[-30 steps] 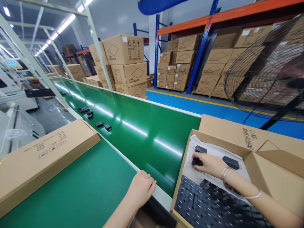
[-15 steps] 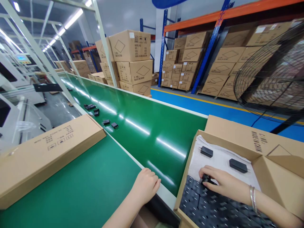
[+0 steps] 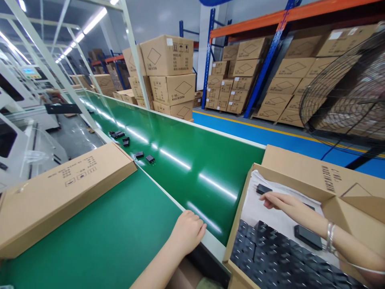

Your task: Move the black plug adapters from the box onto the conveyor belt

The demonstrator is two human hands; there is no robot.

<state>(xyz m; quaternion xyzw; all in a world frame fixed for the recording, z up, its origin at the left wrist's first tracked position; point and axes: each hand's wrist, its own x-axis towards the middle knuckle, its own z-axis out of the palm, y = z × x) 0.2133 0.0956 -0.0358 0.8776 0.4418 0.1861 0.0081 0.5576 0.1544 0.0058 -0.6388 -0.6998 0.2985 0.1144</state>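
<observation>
My right hand (image 3: 276, 199) is over an open cardboard box (image 3: 240, 220), its fingers loosely stretched and nothing visible in them. Just beyond its fingertips, a black power adapter (image 3: 264, 189) with prongs lies on white lining (image 3: 251, 200). Another black adapter (image 3: 308, 237) rests below the wrist, and a third is mostly hidden behind the forearm. Rows of tightly packed adapters (image 3: 279, 257) fill the near part of the box, prongs up. My left hand (image 3: 190, 229) rests closed on the white edge rail (image 3: 210, 243) of the conveyor, with no object seen in it.
Several loose adapters (image 3: 138, 155) lie on the green conveyor belt (image 3: 180, 140). A long closed carton (image 3: 66, 192) sits on the green tabletop (image 3: 120, 228) at left. Stacked cartons (image 3: 171, 88) stand behind the belt. A large wire-caged fan (image 3: 345, 88) is at right.
My right hand has let go of the adapter at the packed rows and moved up the box toward a loose one. My left hand stays on the rail.
</observation>
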